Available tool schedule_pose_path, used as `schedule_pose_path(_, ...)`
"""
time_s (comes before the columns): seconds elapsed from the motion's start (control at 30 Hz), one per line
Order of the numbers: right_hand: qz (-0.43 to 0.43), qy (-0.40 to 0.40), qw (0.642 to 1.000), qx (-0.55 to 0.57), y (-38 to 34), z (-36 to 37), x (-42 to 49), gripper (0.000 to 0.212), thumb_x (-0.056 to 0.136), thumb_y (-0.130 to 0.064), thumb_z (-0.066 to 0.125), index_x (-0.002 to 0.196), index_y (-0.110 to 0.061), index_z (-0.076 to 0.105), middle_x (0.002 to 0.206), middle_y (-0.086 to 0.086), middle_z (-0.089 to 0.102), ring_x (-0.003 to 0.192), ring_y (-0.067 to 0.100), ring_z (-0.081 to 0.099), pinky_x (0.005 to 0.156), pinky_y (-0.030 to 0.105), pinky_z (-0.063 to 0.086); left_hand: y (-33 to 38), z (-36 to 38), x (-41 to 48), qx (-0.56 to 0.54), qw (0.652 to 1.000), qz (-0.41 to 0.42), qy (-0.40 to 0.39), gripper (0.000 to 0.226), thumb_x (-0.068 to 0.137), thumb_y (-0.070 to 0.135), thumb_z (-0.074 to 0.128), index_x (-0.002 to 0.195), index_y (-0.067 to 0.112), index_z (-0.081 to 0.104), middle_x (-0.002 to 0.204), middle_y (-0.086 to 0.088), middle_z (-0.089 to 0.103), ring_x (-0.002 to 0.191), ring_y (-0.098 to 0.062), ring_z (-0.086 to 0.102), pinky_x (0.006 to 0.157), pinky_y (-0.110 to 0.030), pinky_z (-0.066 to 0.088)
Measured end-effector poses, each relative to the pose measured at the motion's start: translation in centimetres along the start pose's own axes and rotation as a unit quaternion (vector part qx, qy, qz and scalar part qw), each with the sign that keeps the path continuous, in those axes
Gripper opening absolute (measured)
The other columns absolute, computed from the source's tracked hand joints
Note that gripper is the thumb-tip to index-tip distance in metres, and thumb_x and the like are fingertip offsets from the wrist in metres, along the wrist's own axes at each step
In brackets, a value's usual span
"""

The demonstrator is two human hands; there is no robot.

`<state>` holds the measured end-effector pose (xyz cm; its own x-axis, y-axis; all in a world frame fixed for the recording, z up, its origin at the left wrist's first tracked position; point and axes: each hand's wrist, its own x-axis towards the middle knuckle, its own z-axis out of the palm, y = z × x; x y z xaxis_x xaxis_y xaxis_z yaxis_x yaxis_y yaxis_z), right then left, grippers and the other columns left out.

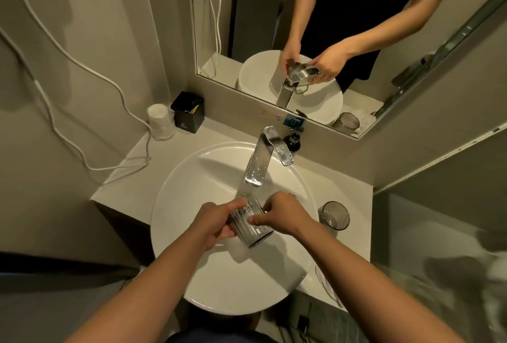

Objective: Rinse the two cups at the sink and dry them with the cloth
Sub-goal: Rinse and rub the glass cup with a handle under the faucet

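A ribbed clear glass cup [251,223] lies tilted over the white round sink [192,178], just below the chrome tap spout [256,168]. My left hand [216,222] grips its left side, fingers curled around the wall. My right hand [282,215] pinches the cup from the right, with the thumb on the ribbed wall. A second ribbed cup [334,215] stands upright on the counter to the right of the sink. A white cloth [327,285] lies on the counter at the sink's near right, partly hidden by my right forearm.
A black box [188,112] and a wrapped white roll [160,125] stand at the counter's back left. A white cable [120,161] trails onto the counter. A mirror [315,41] hangs behind the tap, with a small dark bottle [293,141] beside the tap base.
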<state>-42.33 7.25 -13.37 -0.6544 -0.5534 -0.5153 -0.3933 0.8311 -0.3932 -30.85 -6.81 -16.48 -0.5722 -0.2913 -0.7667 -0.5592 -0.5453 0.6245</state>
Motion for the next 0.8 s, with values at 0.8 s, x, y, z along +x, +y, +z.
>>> schedule_pose_path(0.8,0.131,0.340,0.885,0.291,17.2,-3.7,-17.6,0.074,0.062,-0.035,0.096,0.127,-0.031,0.061,0.108,-0.024,0.068,0.102,-0.005,0.064,0.091,0.025,0.054,2.7,21.7,-2.9,0.494,0.663,0.473,-0.305,0.090,0.065,0.042,0.095,0.142,0.021,0.053,0.128,0.003,0.055,0.114,-0.006,0.056,0.100,-0.015,0.047)
